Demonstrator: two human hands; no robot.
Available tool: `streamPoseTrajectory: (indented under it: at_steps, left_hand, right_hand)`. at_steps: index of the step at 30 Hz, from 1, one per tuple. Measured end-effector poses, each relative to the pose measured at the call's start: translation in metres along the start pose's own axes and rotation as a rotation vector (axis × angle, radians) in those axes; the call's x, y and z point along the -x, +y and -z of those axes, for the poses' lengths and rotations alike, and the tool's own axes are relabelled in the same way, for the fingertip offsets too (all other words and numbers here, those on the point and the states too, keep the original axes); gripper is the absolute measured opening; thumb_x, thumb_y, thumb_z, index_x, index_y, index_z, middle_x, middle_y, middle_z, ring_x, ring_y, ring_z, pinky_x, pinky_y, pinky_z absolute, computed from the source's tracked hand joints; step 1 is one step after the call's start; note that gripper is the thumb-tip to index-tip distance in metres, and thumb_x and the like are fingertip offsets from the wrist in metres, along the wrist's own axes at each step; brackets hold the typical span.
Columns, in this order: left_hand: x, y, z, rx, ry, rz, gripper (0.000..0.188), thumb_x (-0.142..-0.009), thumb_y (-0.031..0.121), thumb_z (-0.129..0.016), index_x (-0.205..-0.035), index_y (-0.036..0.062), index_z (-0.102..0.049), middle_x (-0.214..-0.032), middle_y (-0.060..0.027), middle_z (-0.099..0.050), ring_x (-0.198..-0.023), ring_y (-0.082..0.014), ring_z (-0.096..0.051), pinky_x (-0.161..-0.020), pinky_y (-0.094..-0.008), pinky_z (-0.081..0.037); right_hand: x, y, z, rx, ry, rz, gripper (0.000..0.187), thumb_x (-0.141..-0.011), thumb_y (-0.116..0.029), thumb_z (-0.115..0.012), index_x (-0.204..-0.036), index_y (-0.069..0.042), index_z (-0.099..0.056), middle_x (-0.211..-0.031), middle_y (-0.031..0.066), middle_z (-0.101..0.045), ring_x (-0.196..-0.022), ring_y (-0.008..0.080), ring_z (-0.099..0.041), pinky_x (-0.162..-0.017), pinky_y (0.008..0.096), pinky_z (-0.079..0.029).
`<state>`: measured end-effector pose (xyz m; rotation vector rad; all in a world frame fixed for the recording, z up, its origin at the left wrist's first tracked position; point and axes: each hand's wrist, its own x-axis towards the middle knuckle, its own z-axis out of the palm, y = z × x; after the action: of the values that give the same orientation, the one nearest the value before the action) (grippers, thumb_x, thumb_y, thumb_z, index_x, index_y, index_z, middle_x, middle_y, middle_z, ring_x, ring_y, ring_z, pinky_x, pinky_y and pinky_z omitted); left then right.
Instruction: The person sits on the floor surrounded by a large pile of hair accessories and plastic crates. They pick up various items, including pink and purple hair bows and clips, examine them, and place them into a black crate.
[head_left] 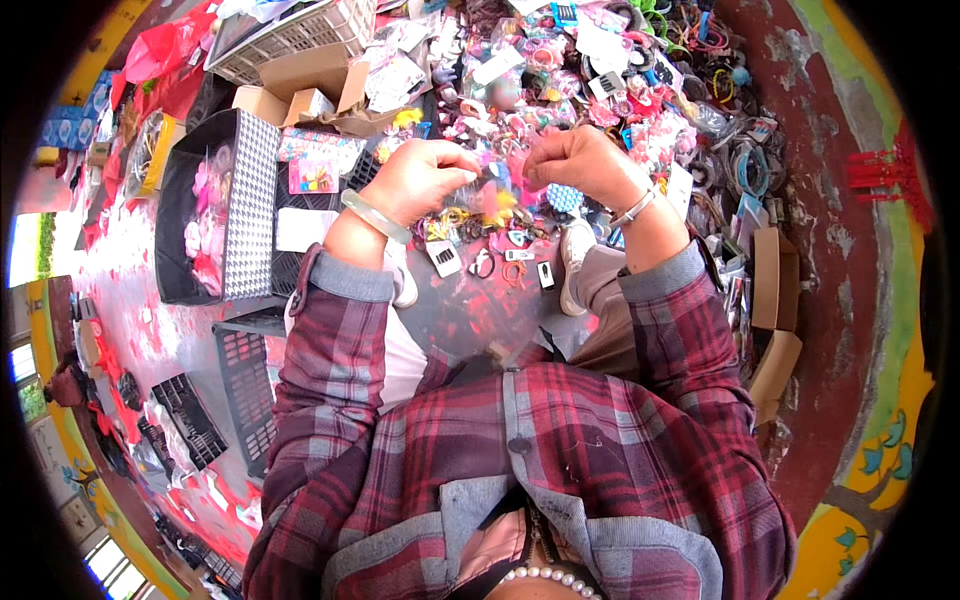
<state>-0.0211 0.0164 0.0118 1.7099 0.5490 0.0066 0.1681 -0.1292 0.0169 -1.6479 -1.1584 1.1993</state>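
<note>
My left hand point(420, 182), with a pale bangle point(376, 217) at its wrist, is closed in a pinch at the near side of a large heap of hair accessories point(560, 80). Opposite it, my right hand point(590, 170) pinches too, its fingers curled toward the left hand; a bracelet point(634, 207) circles that wrist. Between the fingertips is a blurred patch of yellow, orange and pink; I cannot make out what either hand holds. Below them lie a blue dotted piece point(564, 197), a white card point(443, 258) and several hair ties point(513, 272).
To the left stand a houndstooth fabric bin point(250, 200) with pink items, a black crate point(318, 200), an opened cardboard box point(350, 95) and a pale plastic crate point(300, 40). My shoes point(577, 262) flank the heap's near edge. Open cartons point(775, 280) lie at the right.
</note>
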Motion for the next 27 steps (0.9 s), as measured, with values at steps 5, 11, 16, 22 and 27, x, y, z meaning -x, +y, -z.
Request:
streamPoseTrajectory:
  at_steps: [5, 11, 16, 22, 27]
  left_hand:
    - [-0.003, -0.007, -0.002, 0.197, -0.118, -0.080, 0.018, -0.082, 0.003, -0.053, -0.097, -0.0016, -0.061, -0.095, -0.0077, -0.062, -0.078, -0.0092, -0.059, -0.066, -0.0225, -0.048]
    - [-0.003, -0.006, -0.005, 0.180, -0.176, -0.145, 0.018, -0.085, 0.010, -0.054, -0.098, -0.0011, -0.061, -0.090, -0.0072, -0.064, -0.081, -0.0114, -0.060, -0.072, -0.0240, -0.048]
    - [-0.001, -0.004, -0.001, 0.162, -0.144, -0.115, 0.021, -0.088, 0.016, -0.052, -0.099, 0.0012, -0.061, -0.087, -0.0053, -0.065, -0.078, -0.0097, -0.060, -0.069, -0.0219, -0.047]
    - [-0.003, -0.008, -0.002, 0.238, -0.175, -0.101, 0.021, -0.088, 0.017, -0.052, -0.098, 0.0010, -0.061, -0.088, -0.0051, -0.064, -0.080, -0.0093, -0.059, -0.070, -0.0217, -0.047]
    - [-0.001, -0.005, -0.004, 0.259, -0.133, -0.116, 0.020, -0.088, 0.015, -0.051, -0.097, 0.0005, -0.061, -0.090, -0.0054, -0.063, -0.083, -0.0098, -0.059, -0.072, -0.0224, -0.047]
  right_hand:
    - [0.003, 0.001, 0.002, 0.235, -0.079, 0.023, 0.014, -0.071, -0.007, -0.062, -0.082, 0.000, -0.067, -0.070, 0.0046, -0.065, -0.064, 0.0099, -0.058, -0.066, 0.0229, -0.047]
    - [0.005, -0.003, 0.002, 0.249, -0.096, 0.001, 0.016, -0.070, -0.009, -0.062, -0.083, -0.001, -0.067, -0.070, 0.0069, -0.065, -0.063, 0.0106, -0.060, -0.062, 0.0243, -0.048]
    - [0.003, -0.001, -0.001, -0.105, -0.092, -0.117, 0.018, -0.075, -0.013, -0.059, -0.084, 0.000, -0.066, -0.072, 0.0083, -0.066, -0.065, 0.0101, -0.061, -0.060, 0.0226, -0.049]
    - [0.002, -0.007, -0.006, 0.081, -0.007, -0.070, 0.017, -0.076, -0.013, -0.059, -0.083, 0.001, -0.066, -0.071, 0.0072, -0.065, -0.064, 0.0099, -0.061, -0.059, 0.0227, -0.048]
    - [-0.001, -0.006, -0.013, 0.125, 0.101, 0.005, 0.012, -0.074, -0.012, -0.064, -0.076, 0.000, -0.064, -0.067, 0.0022, -0.061, -0.062, 0.0077, -0.054, -0.058, 0.0229, -0.045]
